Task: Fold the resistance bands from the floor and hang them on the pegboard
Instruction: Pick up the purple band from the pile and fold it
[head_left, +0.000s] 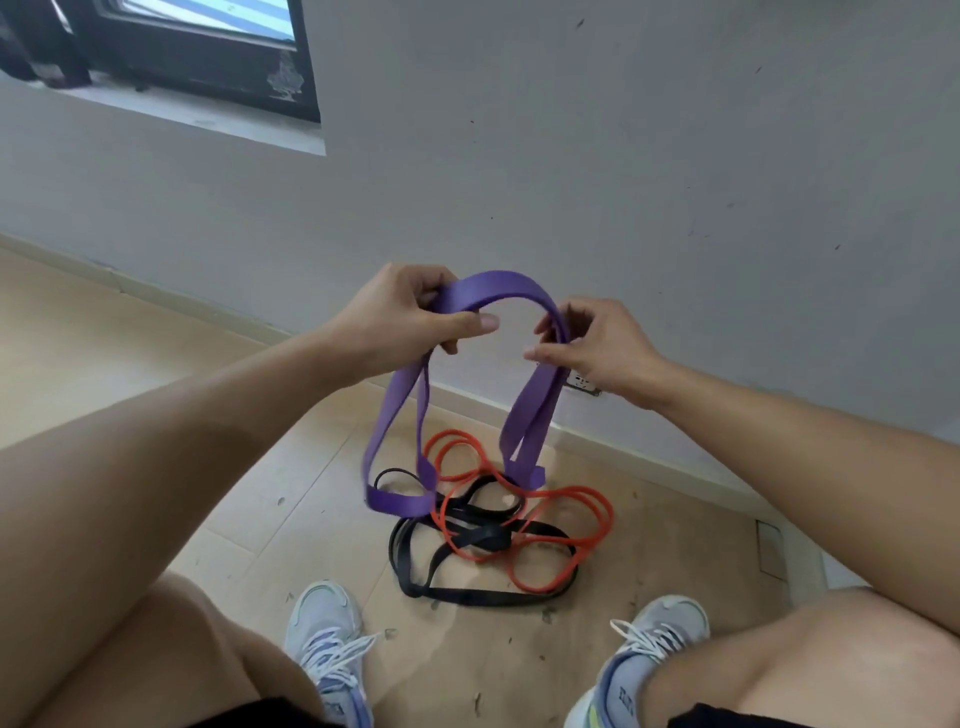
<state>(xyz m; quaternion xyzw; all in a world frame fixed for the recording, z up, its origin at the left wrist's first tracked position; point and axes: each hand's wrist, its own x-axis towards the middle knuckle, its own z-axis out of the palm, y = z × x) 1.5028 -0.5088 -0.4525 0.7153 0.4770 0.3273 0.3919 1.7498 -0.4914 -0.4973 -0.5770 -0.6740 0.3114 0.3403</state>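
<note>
The left hand (410, 317) gripped one side of a wide, flat purple rubber resistance band (498, 292), its fingers curled round the strap and thumb laid along it. The right hand (597, 348) pinched the other side between thumb and fingertips. The band arched between the hands, its two doubled loops hanging down to the pale wooden floor (156, 374). Beneath them a thin orange rubber band (566, 519) and a black rubber band (467, 592) lay tangled together, between two grey laced sneakers (327, 623).

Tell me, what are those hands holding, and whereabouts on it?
Both hold the purple band at its raised top arch: left hand on one side, right hand on the other; its ends dangle floorward.
</note>
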